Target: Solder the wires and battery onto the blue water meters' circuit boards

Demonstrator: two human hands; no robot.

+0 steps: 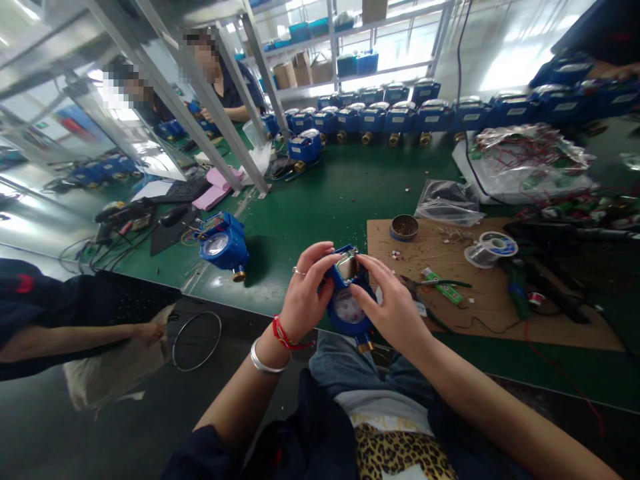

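At the near edge of the bench a blue water meter (347, 311) sits between my two hands, its brass fitting pointing toward me. My left hand (306, 288) grips the meter's left side, its fingers bent over the top. On the opposite side my right hand (387, 293) is closed on the meter, fingertips at the shiny rectangular compartment (347, 267) on top. Small details inside that compartment are too fine to make out. Another blue water meter (227, 245) stands to the left, with thin wires showing at its open top.
Right of my hands, a cardboard sheet (480, 313) carries a solder spool (491, 249), a round tin (404, 227), a green tube (444, 287) and pliers. Several meters (373, 119) line the back near bundled wires (537, 157). A person's hand (150, 331) is at left.
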